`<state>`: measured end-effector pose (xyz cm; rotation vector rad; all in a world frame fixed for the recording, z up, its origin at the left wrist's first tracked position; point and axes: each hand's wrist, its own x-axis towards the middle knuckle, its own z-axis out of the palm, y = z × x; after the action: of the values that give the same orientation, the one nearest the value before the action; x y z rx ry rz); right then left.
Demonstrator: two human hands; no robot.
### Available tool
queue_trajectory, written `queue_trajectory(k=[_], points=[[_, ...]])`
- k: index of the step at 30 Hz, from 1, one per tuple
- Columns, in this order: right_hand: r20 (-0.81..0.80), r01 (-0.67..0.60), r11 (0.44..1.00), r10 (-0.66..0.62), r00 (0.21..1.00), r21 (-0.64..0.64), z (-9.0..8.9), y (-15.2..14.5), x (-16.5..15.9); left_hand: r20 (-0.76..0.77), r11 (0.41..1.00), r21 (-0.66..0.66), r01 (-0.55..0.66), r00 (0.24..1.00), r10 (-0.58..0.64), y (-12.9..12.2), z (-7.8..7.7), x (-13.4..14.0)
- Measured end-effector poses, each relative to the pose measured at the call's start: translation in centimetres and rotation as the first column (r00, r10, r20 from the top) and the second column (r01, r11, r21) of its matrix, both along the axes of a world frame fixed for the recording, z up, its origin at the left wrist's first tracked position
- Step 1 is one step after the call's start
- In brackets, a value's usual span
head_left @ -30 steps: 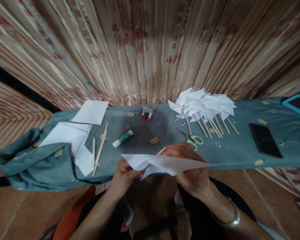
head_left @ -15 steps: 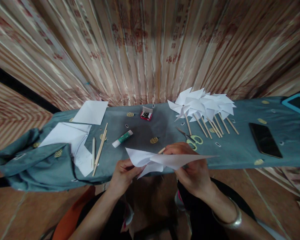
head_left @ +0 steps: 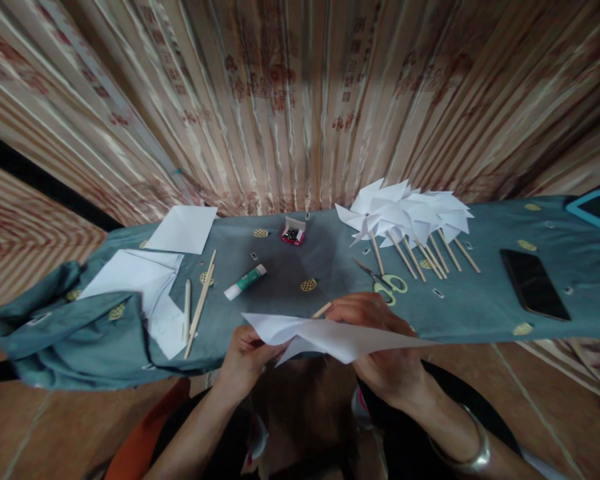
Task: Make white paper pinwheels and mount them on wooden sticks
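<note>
Over table edge, left hand (head_left: 245, 357), right hand (head_left: 385, 347) pinching paper (head_left: 330, 335)

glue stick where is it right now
In the head view the glue stick lies on the grey-blue cloth, left of centre, between the loose wooden sticks on its left and the small red box up to its right.
</note>
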<state>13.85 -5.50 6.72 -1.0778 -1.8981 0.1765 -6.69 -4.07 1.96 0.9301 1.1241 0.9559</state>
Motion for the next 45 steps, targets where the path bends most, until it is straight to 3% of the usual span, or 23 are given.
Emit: queue_trajectory(k=[33, 39, 45], points=[[-0.019, 0.003, 1.000, -0.003, 1.000, 0.007, 0.4, 0.0, 0.2, -0.068, 0.999, 0.000, 0.045, 0.997, -0.045, -0.3, -0.4, -0.5], [-0.028, 0.003, 1.000, -0.003, 1.000, 0.002, 0.4, -0.1, 0.1, -0.059, 0.998, 0.019, 0.065, 0.996, -0.063, -0.2, -1.2, -0.8], [-0.088, -0.031, 0.996, 0.023, 0.996, -0.082, 0.3, 0.0, 0.4, -0.103, 0.997, 0.023, 0.069, 0.992, -0.067, -0.3, -1.0, -0.9]])
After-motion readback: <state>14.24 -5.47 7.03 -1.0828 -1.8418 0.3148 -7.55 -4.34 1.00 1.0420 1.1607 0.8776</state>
